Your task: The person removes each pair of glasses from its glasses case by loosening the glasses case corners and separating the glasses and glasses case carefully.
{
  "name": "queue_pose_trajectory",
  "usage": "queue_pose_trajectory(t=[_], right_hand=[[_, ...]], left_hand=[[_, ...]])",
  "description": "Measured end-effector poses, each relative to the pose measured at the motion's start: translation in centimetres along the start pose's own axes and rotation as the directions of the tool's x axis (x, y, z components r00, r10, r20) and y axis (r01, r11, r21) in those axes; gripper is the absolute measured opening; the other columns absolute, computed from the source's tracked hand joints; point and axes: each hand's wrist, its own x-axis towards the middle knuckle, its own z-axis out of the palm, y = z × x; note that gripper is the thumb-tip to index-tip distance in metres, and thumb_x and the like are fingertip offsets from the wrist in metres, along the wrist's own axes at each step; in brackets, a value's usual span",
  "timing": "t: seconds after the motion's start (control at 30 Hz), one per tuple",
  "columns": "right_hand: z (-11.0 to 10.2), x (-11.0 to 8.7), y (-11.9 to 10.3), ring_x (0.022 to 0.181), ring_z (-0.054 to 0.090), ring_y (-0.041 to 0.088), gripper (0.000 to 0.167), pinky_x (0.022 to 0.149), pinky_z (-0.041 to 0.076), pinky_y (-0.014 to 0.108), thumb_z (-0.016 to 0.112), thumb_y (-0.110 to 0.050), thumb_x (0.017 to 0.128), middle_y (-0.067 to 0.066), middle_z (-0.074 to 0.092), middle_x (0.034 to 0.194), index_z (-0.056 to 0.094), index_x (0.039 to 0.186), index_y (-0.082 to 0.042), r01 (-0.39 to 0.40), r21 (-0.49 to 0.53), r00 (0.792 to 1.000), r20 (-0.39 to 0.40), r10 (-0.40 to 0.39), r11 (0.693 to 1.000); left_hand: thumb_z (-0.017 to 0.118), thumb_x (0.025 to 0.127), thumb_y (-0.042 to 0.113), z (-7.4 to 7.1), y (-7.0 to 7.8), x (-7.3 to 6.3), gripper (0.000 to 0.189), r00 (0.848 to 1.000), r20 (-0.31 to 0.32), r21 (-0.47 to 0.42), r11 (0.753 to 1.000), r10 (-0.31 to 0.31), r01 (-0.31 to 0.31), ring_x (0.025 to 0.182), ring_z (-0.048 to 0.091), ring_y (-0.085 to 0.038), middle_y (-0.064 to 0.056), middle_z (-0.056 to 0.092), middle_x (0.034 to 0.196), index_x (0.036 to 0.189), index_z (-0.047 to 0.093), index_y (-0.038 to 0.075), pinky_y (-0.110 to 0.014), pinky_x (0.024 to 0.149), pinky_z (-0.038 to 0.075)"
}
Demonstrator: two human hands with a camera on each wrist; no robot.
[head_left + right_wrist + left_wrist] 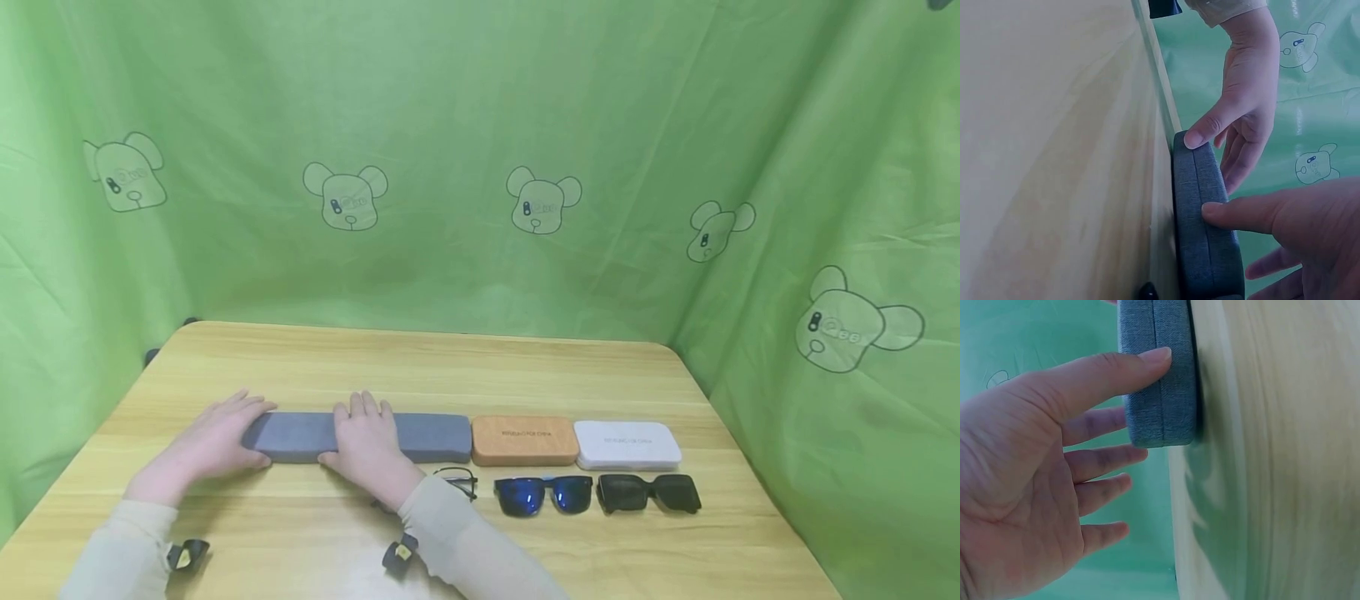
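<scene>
A blue-grey fabric glasses case [292, 437] lies at the left end of a row on the table. My left hand [225, 437] grips its left end, thumb on the near side and fingers behind, as the left wrist view shows. Across the top reaches my right hand [367, 442], its thumb pressed near the seam of the case [1194, 187] and its fingers over the far side. More blue-grey case surface [435, 437] continues right of that hand; any join is hidden under it. Thin-framed eyeglasses [468, 483] are partly covered by my right wrist.
To the right stand an orange-brown glasses case [525, 446] and a white one [628, 450]. In front of them lie blue-lensed sunglasses [543, 494] and black sunglasses [649, 493]. Green curtains [450, 275] surround the wooden table [420, 367] at the back and sides.
</scene>
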Motion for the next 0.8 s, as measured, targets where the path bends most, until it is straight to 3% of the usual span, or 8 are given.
queue_pose_trajectory(t=[0.33, 0.8], right_hand=[[-0.8, 0.3, 0.4, 0.142, 0.038, 0.023, 0.083, 0.117, 0.035, 0.045, 0.062, -0.071, 0.079, 0.002, 0.045, 0.150, 0.041, 0.145, -0.025, 0.005, 0.013, 1.000, 0.026, -0.005, 1.000], [-2.4, 0.0, 0.5, 0.138, 0.044, 0.021, 0.079, 0.114, 0.039, 0.043, 0.058, -0.072, 0.081, 0.000, 0.050, 0.144, 0.044, 0.143, -0.025, 0.067, 0.041, 0.995, -0.083, -0.064, 0.997]], left_hand=[[0.083, 0.069, 0.035, -1.3, 0.2, -0.5, 0.085, 1.000, -0.008, -0.051, 0.998, -0.026, 0.025, 0.137, 0.027, -0.055, -0.029, 0.045, 0.144, 0.139, 0.048, 0.000, -0.071, 0.110, 0.020], [0.082, 0.070, 0.044, -2.2, -0.7, -2.1, 0.095, 0.997, -0.059, -0.124, 0.991, -0.051, 0.043, 0.135, 0.028, -0.058, -0.035, 0.040, 0.144, 0.142, 0.041, -0.003, -0.074, 0.107, 0.021]])
